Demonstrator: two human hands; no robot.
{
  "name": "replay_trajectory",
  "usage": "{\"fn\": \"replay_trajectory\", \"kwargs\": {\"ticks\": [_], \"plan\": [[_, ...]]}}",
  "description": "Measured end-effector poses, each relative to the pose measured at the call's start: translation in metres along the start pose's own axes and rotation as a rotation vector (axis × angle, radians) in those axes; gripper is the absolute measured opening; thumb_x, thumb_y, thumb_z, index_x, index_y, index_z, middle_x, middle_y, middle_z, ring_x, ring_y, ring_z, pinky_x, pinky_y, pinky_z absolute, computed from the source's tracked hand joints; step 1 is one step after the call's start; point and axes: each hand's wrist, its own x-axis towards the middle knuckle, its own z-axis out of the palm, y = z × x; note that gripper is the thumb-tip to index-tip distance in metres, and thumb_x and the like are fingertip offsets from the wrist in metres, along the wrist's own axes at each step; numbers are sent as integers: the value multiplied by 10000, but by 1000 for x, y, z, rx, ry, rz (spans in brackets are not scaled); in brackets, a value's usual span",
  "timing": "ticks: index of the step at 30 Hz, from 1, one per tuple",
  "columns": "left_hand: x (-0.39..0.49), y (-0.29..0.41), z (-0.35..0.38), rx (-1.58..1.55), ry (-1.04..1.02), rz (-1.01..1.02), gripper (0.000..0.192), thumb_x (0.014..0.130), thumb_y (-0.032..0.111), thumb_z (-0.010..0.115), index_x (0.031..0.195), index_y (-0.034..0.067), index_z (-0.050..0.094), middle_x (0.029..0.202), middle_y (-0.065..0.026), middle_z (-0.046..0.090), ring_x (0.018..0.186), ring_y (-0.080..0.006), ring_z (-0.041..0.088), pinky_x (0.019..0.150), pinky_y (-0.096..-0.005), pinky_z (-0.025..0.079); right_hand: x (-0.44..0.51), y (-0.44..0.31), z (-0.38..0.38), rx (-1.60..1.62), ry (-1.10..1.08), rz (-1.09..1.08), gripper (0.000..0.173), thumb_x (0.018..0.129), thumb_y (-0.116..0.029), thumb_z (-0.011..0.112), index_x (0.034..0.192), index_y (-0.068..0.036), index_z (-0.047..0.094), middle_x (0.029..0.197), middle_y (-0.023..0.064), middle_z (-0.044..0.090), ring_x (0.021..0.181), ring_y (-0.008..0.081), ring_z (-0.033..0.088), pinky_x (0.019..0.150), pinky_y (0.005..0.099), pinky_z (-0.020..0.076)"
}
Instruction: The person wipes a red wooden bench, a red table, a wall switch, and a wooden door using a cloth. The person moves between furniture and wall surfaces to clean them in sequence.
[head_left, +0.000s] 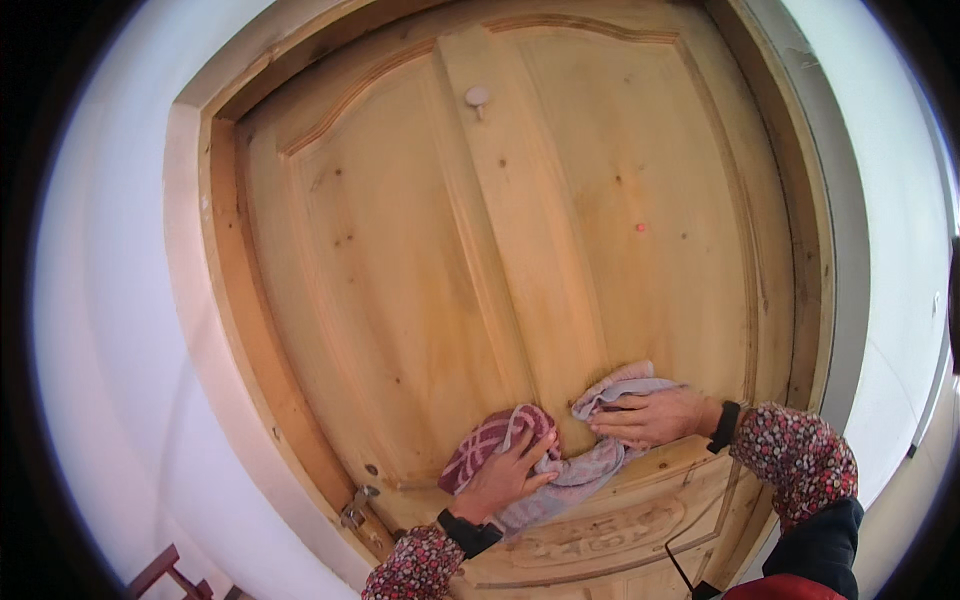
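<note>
A pale wooden panel door (397, 300) fills the view before me. Against its lower middle lies a towel-like cloth (555, 502), maroon with a pale pattern at its left end and paler grey-pink elsewhere. My left hand (499, 480) presses on the maroon part, fingers spread over the bunched fabric. To the upper right, my right hand (649, 420) holds a folded end of the same cloth to the wood. The stretch between the hands sags loosely. Below the cloth, a carved oval panel (607, 525) is partly visible.
A metal latch (356, 508) sits at the door's lower left edge. Higher up, a round white fitting (477, 97) is fixed to the centre rail. The wooden frame (247, 285) surrounds the door, with white wall (112, 300) beyond. Dark red furniture (171, 574) stands at the lower left.
</note>
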Motion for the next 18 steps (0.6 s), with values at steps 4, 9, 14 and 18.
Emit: {"fn": "replay_trajectory", "kwargs": {"ticks": [4,9,14,18], "plan": [[28,-8,-30,64,68,-17,740,844,393,702,1452,89,409,1336,-301,503,1122,-448,583,897,-478,519,20,14,-32,-12,122,18,554,896,-209,599,1375,34,464,1340,158,547,1202,280,554,969,376,494],[110,-15,-77,73,455,36,705,879,232,650,1477,14,346,1401,-294,458,1267,-463,466,1064,-471,389,22,43,-58,-168,398,236,559,831,-140,642,1344,29,495,1313,166,574,1180,315,575,1017,410,464],[179,-18,-99,334,634,219,640,924,218,595,1490,55,347,1405,-312,443,1281,-467,446,1055,-471,395,1,99,-83,-590,549,254,483,821,-104,618,1288,-7,540,1338,148,570,1210,306,570,1067,429,433],[237,11,-88,418,646,271,598,955,236,557,1497,92,350,1397,-284,469,1280,-459,452,1065,-467,385,-27,139,-137,-389,458,865,345,845,-101,560,1177,-6,556,1219,201,594,1098,359,593,950,447,479]]}}
